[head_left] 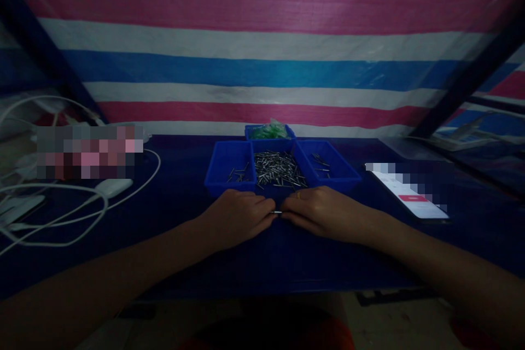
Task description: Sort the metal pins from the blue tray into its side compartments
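Between my two hands a small, thin metal pin (278,211) lies level, just above the dark blue table. My left hand (240,216) pinches its left end, and my right hand (318,210) pinches the right end. A ring shows on a finger of the right hand. Just beyond them, a heap of similar metal pins (276,168) lies in the middle. Some pins rest in the left blue bin (209,169), and a few more in the right blue bin (348,175). The fingertips cover the ends of the held pin.
Behind the heap stands another blue bin (247,130) with a green plastic bag (268,130). A lit phone (410,191) lies at the right. White cables (158,167) and a white adapter (114,187) spread over the left side. A striped sheet (262,74) hangs behind the table (262,268).
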`<control>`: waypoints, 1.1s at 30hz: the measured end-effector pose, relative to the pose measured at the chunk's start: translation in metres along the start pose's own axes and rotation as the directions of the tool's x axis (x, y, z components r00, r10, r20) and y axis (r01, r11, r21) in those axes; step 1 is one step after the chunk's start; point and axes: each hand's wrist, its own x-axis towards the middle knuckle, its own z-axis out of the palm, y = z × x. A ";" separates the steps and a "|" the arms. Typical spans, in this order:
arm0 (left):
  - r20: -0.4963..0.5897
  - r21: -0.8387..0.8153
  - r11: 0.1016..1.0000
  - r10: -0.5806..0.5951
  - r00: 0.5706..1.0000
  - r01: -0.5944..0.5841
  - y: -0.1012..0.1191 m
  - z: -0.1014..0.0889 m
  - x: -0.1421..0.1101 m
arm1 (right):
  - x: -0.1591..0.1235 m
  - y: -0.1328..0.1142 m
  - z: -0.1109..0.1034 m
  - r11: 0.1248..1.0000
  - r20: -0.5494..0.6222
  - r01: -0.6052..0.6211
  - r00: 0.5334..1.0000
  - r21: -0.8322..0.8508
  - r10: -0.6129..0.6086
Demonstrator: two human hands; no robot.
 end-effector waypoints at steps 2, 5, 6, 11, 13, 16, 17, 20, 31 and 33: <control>0.000 0.003 1.000 -0.013 1.000 0.013 0.000 -0.001 0.000 | 0.000 0.000 0.000 1.000 -0.007 -0.022 1.000 -0.009 0.022; 0.010 -0.001 0.999 -0.050 0.999 0.050 0.001 -0.003 0.001 | 0.000 0.001 -0.001 0.996 -0.022 -0.078 0.997 -0.030 0.077; 0.016 -0.006 0.998 -0.061 0.998 0.061 0.002 -0.004 0.002 | 0.000 0.001 -0.002 0.995 -0.027 -0.096 0.995 -0.040 0.095; 0.062 -0.034 0.995 -0.086 0.994 0.089 0.003 -0.007 0.003 | 0.000 0.002 -0.002 0.987 -0.058 -0.144 0.988 -0.070 0.140; 0.076 -0.038 0.996 -0.083 0.994 0.086 0.003 -0.007 0.003 | 0.000 0.002 -0.001 0.985 -0.071 -0.152 0.987 -0.075 0.147; 0.082 -0.034 0.995 -0.086 0.993 0.089 0.003 -0.005 0.002 | -0.001 0.004 0.000 0.985 -0.072 -0.156 0.986 -0.069 0.151; 0.087 -0.028 0.995 -0.093 0.992 0.096 0.002 -0.004 0.002 | -0.001 0.004 0.000 0.986 -0.066 -0.156 0.986 -0.066 0.152; 0.085 -0.007 0.995 -0.097 0.992 0.098 0.002 -0.003 0.002 | -0.001 0.004 0.001 0.987 -0.047 -0.153 0.987 -0.055 0.150; 0.048 0.066 0.986 -0.157 0.986 0.153 0.000 -0.001 0.001 | -0.001 0.004 0.002 0.985 -0.063 -0.160 0.986 -0.066 0.156; 0.044 0.081 0.982 -0.174 0.984 0.170 0.000 -0.001 0.002 | -0.001 0.004 0.003 0.985 -0.051 -0.164 0.986 -0.044 0.162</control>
